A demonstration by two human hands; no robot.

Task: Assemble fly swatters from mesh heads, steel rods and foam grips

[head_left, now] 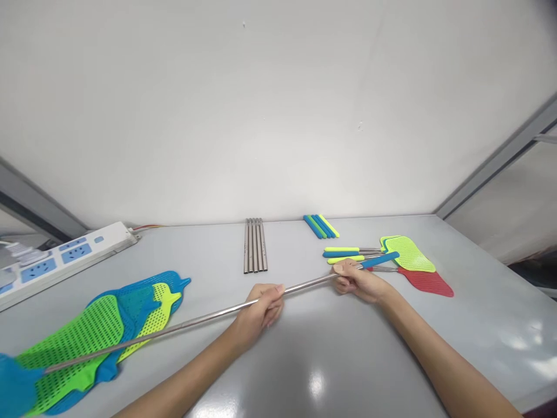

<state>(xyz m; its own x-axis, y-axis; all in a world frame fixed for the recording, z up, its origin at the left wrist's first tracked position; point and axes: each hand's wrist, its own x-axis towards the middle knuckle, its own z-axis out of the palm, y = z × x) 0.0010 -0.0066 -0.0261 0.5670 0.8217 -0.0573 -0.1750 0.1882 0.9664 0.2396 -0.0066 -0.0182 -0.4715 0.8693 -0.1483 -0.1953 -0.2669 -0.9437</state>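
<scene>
The long blue swatter (304, 285) is in my two hands, with its metal rod (209, 317) slanting from the near left to the far right. My left hand (262, 309) is closed around the middle part, and my right hand (354, 280) grips just beside the blue handle (382, 259). The blue head (16, 384) is at the near left, over the pile of loose heads (93, 325); I cannot tell if they touch. I think I should hold both grips firm and pull or push only along the rod, because sideways force could bend it. The head could also catch on the pile, so lifting it slightly seems wise. Farther away lie the short metal tubes (255, 247), the loose handles (321, 226) and, at right, other swatters (411, 256).
</scene>
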